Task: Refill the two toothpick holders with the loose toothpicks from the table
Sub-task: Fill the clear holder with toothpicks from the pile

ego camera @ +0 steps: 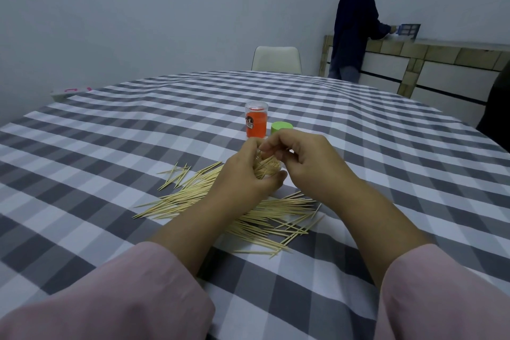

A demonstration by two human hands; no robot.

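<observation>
The left hand (245, 171) curls round a clear toothpick holder (269, 167) already bristling with pale wooden sticks, while the right hand (300, 157) pinches a few more at its mouth; best to align the points and feed them straight. The loose toothpicks (220, 201) lie scattered beneath both wrists on the grey checked tablecloth (110, 146), and the orange-labelled clear holder (256, 119) and green lid (281, 127) stand just beyond, near enough to knock.

Long pale pink sleeves (124, 298)
</observation>
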